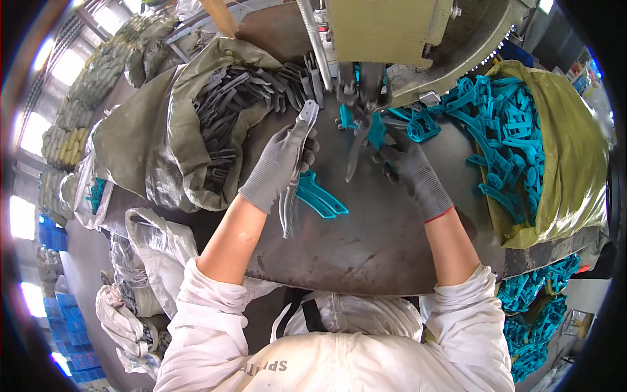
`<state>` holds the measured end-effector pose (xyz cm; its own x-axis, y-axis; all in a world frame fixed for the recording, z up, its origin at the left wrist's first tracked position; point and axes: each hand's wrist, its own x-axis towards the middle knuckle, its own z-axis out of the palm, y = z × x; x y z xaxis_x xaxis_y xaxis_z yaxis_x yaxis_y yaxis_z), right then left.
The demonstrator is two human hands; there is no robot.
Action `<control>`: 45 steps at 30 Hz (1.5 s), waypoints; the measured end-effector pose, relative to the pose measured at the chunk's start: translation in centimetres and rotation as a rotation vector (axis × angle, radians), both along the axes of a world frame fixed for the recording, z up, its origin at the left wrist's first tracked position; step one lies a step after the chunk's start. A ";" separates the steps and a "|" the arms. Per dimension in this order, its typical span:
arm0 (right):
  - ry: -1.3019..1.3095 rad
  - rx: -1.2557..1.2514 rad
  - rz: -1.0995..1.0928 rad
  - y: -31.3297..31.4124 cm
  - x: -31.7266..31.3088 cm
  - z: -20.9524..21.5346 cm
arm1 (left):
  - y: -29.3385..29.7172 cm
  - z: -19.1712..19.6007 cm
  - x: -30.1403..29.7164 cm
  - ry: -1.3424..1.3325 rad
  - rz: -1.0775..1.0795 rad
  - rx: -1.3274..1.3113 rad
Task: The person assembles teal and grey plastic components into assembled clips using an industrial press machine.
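Note:
My left hand [281, 157], in a grey knit glove, is closed around long grey plastic handle pieces [308, 112]; their curved ends stick out below it. Beside that hand a teal plastic handle piece [320, 199] shows over the metal table, and whether the hand also touches it is unclear. My right hand [410, 166], gloved alike, has its fingers curled at a teal plastic part [377, 132] under the machine head. A grey handle piece [353, 153] joins or overlaps that part and points toward me. Some right-hand fingertips are hidden.
A green machine [385, 29] with a toothed wheel overhangs the table [353, 255]. At left an open woven sack [179, 130] holds grey handle pieces; at right a yellow-green sack [568, 130] holds teal parts. More teal parts [535, 320] lie below the table's right side.

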<state>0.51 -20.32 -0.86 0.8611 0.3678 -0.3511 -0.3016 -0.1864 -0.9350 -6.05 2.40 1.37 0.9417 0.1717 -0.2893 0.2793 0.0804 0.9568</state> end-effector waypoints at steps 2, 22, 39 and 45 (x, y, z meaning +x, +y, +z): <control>-0.064 -0.032 0.026 0.0 -0.2 1.1 | -0.1 0.7 -0.2 0.018 -0.013 -0.016; 0.010 0.302 -0.129 0.6 -2.8 -2.1 | -4.6 4.8 0.1 0.104 -0.336 -0.024; -0.490 -0.976 -0.363 -16.5 -5.6 0.8 | -2.2 -4.0 0.3 0.177 -0.120 -0.013; -0.056 -0.047 -0.400 -11.2 -6.6 0.9 | -3.9 -1.4 1.9 0.061 -0.189 -0.004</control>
<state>-6.09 -31.55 0.04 0.9512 -0.0153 -0.3083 -0.3081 -0.1079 -0.9452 -4.14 -1.55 -0.06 0.9378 -0.0077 -0.3470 0.3471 0.0247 0.9375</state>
